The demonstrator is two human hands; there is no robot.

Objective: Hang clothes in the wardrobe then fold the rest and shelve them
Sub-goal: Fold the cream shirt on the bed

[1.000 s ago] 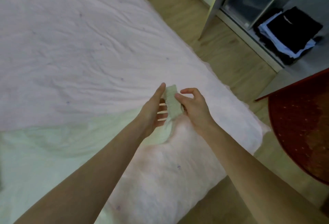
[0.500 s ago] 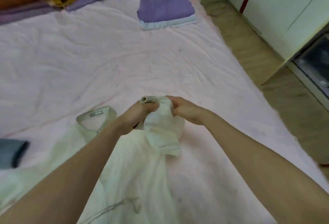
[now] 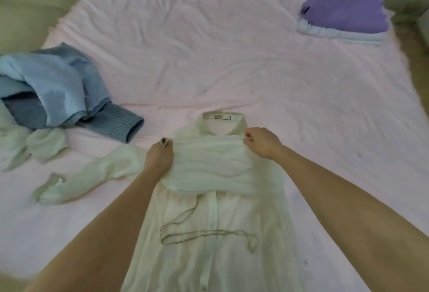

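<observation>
Blue garments [image 3: 58,89]: heaped at nine o'clock on the pink bed sheet [image 3: 209,48], unfolded, waiting their turn.
Loose sleeve [image 3: 90,175]: trails toward eight o'clock, not yet folded in.
My left hand [image 3: 159,158]: fingers curled onto the cuff end of the folded sleeve, pinning it at the shoulder.
White shirt [image 3: 209,233]: centre, front up, collar at twelve o'clock; its other sleeve is drawn flat across the chest so the fold stays square.
My right hand [image 3: 262,143]: pinches the same sleeve at the opposite shoulder, I think by its fold edge.
Folded purple pile [image 3: 343,16]: two o'clock, stacked for shelving.
</observation>
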